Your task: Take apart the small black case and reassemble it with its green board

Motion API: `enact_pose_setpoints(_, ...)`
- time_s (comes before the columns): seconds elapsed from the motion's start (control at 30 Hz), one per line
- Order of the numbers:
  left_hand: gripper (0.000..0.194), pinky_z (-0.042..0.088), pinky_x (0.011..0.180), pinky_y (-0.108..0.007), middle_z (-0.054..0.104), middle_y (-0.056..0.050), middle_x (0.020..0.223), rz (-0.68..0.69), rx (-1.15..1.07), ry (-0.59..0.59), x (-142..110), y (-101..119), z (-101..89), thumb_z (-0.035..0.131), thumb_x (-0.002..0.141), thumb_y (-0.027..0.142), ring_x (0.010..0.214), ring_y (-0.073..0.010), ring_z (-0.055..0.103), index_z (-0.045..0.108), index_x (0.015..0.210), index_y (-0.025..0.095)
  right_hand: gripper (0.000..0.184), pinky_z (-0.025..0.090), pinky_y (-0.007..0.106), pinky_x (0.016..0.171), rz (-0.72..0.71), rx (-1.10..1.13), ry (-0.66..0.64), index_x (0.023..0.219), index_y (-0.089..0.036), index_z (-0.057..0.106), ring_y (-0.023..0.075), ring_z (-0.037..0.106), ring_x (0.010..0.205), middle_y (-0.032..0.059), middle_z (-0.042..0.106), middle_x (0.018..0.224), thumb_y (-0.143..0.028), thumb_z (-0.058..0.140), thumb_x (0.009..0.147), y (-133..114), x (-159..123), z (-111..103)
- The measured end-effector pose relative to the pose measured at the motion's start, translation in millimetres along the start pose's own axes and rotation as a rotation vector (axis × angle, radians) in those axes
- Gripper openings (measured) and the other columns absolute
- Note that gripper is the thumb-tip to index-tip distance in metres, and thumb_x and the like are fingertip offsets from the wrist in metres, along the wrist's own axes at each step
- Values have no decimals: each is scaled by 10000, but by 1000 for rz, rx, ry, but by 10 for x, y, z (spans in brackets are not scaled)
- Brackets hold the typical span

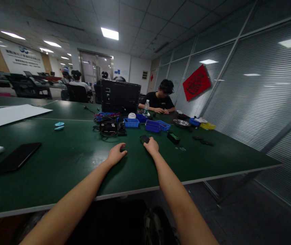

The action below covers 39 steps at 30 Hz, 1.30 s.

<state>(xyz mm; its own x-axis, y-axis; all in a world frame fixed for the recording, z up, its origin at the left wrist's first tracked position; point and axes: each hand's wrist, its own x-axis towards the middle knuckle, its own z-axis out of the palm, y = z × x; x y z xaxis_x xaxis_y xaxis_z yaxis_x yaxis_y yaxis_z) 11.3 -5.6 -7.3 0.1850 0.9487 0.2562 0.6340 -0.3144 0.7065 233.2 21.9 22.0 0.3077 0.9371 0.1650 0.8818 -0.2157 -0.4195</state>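
Both my forearms reach out over a dark green table (66, 163). My left hand (116, 153) rests on the tabletop with fingers curled over a small dark object that I cannot make out. My right hand (151, 146) is closed on a small black device (144, 139), lifting its near end off the table. A black box with a green label (173, 137) lies just right of it.
Blue bins (157, 126), a black gadget with cables (108, 128), a metal bowl (182, 123) and a black case (120, 96) stand further back. A dark phone (15, 158) lies left. A person sits at the far end. The table edge runs near me; glass wall at right.
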Motion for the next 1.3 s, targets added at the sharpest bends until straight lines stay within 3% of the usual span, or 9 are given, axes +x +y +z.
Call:
enact_pose_setpoints(0.3,454,429,879,-267,613,-57,1090,-3,-7,2,-13,28,-8,577,706,268,1003,-169,565,511,1150,198,313,371,430,813,-309,-204,153,1107,-148,429,288,435,1043,185,448,1129,-185,466,798,-231,-224,111)
enact_pose_setpoints(0.47,458,423,886,-272,617,-53,1088,-18,-31,4,-22,65,-24,584,700,255,1009,-169,563,511,1149,204,457,372,422,811,-404,-201,169,1107,-167,458,302,398,1050,165,445,1133,-419,562,741,-298,-311,114)
enact_pose_setpoints(0.6,458,423,885,-273,613,-63,1094,-9,-30,-6,-27,67,-32,580,704,261,1008,-170,564,509,1151,192,482,397,355,775,-303,-45,169,1099,-193,494,259,442,1022,129,484,1111,-556,393,797,-260,-259,83)
enact_pose_setpoints(0.7,447,418,892,-277,616,-61,1089,-3,-19,0,-27,57,-29,574,708,263,1010,-170,563,513,1145,193,473,405,321,757,-147,114,123,1112,-180,502,228,500,981,120,530,1076,-514,296,848,-171,-149,75)
enact_pose_setpoints(0.8,440,407,907,-286,617,-50,1088,-16,-21,4,-23,45,-20,574,710,260,1022,-171,556,513,1143,206,445,409,300,751,-71,209,43,1100,-154,522,211,541,935,124,567,1048,-470,345,842,-104,-65,97)
enact_pose_setpoints(1.07,449,422,884,-284,618,-52,1075,-20,-25,19,-11,40,-11,566,724,295,987,-168,567,496,1158,207,338,428,247,682,-228,318,-8,1012,-165,557,160,572,782,52,613,871,-392,501,767,-177,-97,225)
enact_pose_setpoints(1.3,523,447,814,-269,609,-67,1067,-21,6,99,10,22,10,559,723,392,919,-166,580,460,1192,182,388,372,189,373,-290,591,-179,1071,-179,490,75,492,408,4,583,719,-412,513,762,-246,-229,269)
